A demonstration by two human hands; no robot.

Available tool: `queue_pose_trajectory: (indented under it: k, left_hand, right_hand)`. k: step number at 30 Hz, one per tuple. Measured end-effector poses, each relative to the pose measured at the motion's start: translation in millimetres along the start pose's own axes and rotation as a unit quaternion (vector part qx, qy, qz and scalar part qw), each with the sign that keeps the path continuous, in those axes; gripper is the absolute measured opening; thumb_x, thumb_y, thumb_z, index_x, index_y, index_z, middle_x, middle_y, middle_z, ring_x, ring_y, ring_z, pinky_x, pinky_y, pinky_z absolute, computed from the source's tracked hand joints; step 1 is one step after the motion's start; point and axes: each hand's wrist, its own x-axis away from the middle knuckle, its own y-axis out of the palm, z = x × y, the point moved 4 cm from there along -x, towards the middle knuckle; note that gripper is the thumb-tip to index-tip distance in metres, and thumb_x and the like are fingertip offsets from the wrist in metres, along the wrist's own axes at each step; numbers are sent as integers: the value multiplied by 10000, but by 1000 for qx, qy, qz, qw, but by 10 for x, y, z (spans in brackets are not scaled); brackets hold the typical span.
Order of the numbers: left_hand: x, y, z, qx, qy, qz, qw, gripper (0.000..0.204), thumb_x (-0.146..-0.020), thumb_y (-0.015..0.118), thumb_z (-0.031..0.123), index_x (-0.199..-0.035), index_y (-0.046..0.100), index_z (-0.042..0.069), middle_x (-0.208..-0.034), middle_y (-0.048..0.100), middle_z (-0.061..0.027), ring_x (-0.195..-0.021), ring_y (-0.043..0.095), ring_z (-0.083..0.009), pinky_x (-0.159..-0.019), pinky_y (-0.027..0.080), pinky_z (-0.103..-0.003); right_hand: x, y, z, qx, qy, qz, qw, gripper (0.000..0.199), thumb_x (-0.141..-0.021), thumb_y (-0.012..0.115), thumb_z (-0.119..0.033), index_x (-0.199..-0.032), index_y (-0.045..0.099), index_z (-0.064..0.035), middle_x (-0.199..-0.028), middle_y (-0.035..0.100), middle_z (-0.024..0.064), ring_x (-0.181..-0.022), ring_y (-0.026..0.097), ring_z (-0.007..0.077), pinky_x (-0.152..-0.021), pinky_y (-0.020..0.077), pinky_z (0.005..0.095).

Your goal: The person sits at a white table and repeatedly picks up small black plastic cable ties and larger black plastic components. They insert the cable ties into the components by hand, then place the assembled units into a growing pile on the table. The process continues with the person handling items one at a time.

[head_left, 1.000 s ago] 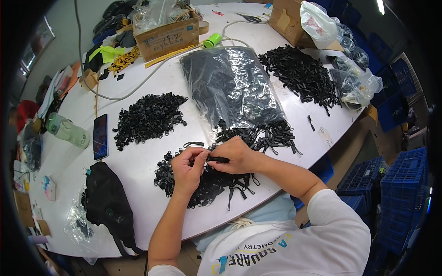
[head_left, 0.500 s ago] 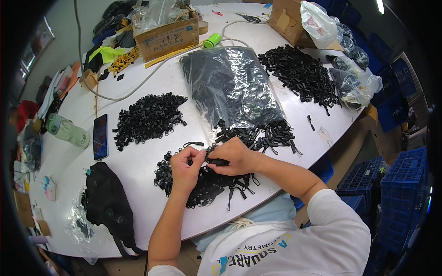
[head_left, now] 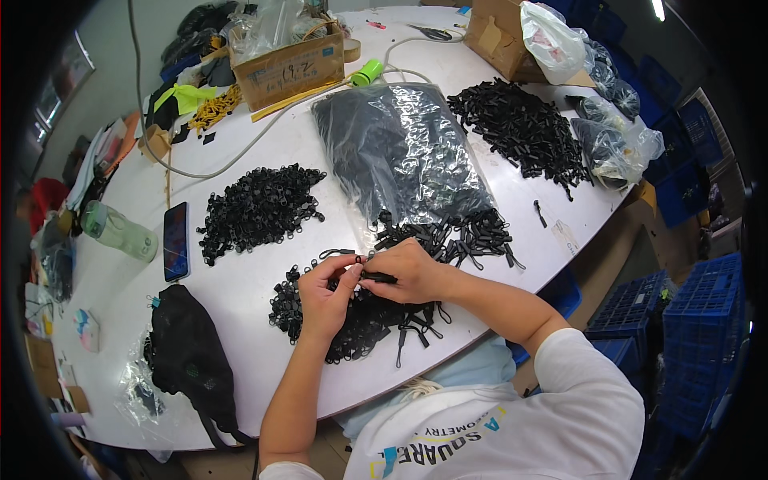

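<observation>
Over a heap of small black loop-ended parts [head_left: 352, 336], my two hands meet fingertip to fingertip. My left hand [head_left: 322, 302] pinches a tiny black piece whose ring shows between the fingers; its exact kind is too small to tell. A black zipper pull [head_left: 380, 278] lies in the curled fingers of my right hand [head_left: 406, 270], its end pointing at the left thumb. Just beyond the hands lie many black corded zipper pulls [head_left: 476, 236], and a few more rest along the heap's near right side.
A clear plastic bag of black material [head_left: 392, 152] lies mid-table. Black piles flank it, ringed parts [head_left: 260, 210] left and pulls [head_left: 524, 132] right. A phone [head_left: 175, 240], green bottle [head_left: 120, 230] and black cloth bag [head_left: 190, 340] stand left; cardboard boxes [head_left: 292, 76] sit behind.
My fingertips have shifted slightly, and a small ring now shows between them. The zipper pull in my right hand has turned a little. The piles look unchanged.
</observation>
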Motion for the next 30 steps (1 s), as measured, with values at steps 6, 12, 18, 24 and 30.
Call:
queue_pose_trajectory:
  k: [6,12,18,24,30]
  left_hand:
    - [-14,-34,-34,1,15,1,1000,140,-865,640,104,-921,631,-23,-686,586,3,-539,458,-28,-488,351,-176]
    - [1,-54,-20,-9,10,35,999,117,-857,641,78,-902,624,-29,-685,601,-16,-554,527,-60,-517,416,-189]
    - [1,-28,46,-181,108,21,977,92,-827,615,16,-905,639,-27,-749,663,-73,-650,643,-124,-598,495,-244]
    - [6,-24,137,-299,208,-8,931,155,-777,605,-35,-922,646,1,-747,664,-122,-630,662,-184,-588,496,-257]
    - [-18,-72,128,-323,230,-43,917,165,-757,613,-50,-907,650,11,-727,654,-121,-581,639,-225,-533,477,-272]
  right_hand:
    - [-3,-6,-14,5,0,-9,1000,182,-731,714,-164,-813,603,-45,-619,574,66,-527,576,253,-472,430,343]
    - [-10,-14,-4,-9,6,-5,1000,171,-728,700,-159,-813,602,-47,-617,571,65,-522,574,253,-472,432,348]
    - [14,0,17,5,30,4,1000,155,-736,683,-154,-813,601,-48,-614,567,70,-518,570,255,-470,428,356]
    - [17,36,0,26,43,1,999,144,-756,667,-159,-810,594,-47,-611,558,76,-535,578,267,-477,431,365]
    - [22,55,-10,35,56,-19,998,162,-774,662,-181,-802,582,-43,-611,557,89,-550,581,284,-491,436,378]
